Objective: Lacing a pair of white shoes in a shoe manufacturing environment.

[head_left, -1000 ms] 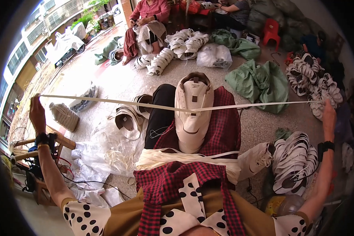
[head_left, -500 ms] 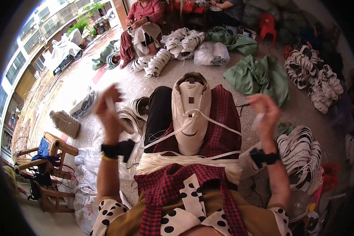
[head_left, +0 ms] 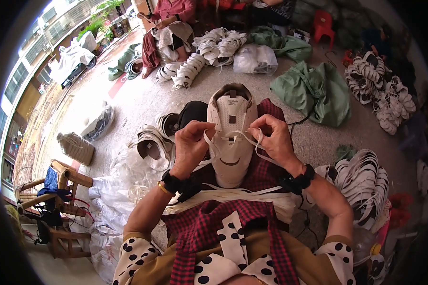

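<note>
A cream shoe upper rests on my lap over a red checked cloth. My left hand and my right hand meet over its middle, each pinching one end of a white flat lace threaded through the upper. Both ends loop down past my wrists. A bundle of more white laces lies across my lap below the upper.
Stacks of white shoe uppers lie at my left, my right and far right. Green sacks sit ahead. A wooden chair stands at left. Another person sits at the far end.
One second ago my arms were spread wide, pulling the lace taut. Both hands have since come inward and now hold the lace ends together over the upper.
</note>
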`<state>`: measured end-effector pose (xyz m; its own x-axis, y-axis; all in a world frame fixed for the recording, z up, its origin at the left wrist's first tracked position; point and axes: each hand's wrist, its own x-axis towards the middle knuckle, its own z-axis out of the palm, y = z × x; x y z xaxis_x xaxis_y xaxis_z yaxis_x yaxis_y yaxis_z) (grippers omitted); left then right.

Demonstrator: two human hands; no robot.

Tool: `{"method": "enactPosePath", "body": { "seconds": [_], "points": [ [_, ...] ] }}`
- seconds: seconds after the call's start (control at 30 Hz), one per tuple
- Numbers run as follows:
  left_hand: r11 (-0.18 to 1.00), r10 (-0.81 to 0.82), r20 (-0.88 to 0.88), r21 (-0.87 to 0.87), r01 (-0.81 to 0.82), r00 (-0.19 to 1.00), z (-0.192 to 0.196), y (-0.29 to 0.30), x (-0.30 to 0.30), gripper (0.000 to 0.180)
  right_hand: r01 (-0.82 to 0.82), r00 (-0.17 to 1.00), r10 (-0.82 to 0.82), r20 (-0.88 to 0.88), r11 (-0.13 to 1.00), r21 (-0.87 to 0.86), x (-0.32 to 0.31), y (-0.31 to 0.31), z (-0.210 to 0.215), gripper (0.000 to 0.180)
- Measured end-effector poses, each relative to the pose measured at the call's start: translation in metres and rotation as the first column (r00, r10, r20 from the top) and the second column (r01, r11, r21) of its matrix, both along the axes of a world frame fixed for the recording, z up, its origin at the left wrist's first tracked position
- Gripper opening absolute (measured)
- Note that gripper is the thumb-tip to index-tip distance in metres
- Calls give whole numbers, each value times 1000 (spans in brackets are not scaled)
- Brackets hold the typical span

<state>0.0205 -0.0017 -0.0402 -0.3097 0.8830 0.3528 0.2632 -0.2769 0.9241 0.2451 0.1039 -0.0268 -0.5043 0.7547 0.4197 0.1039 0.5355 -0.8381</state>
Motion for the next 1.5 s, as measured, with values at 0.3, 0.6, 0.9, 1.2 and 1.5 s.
{"method": "enactPosePath", "body": {
  "seconds": [0.3,0.6,0.9,1.2,1.5],
  "points": [
    [993,122,-148,13,-121,981,3,-4,12,8,-52,993,5,121,922,384,-12,-7,11,12],
    [985,167,-198,81,-154,966,-2,-2,6,4,-51,984,45,172,998,35,-8,0,15,11],
    [959,237,-229,212,-189,944,-8,6,13,8,-109,985,115,129,992,-56,-8,11,6,17],
    [991,68,-176,-104,-87,982,16,12,0,9,-198,958,220,183,971,-132,-10,26,12,22],
    [988,-84,-497,-153,7,864,46,17,-3,30,-216,930,192,312,975,43,-11,26,33,27]
  ]
}}
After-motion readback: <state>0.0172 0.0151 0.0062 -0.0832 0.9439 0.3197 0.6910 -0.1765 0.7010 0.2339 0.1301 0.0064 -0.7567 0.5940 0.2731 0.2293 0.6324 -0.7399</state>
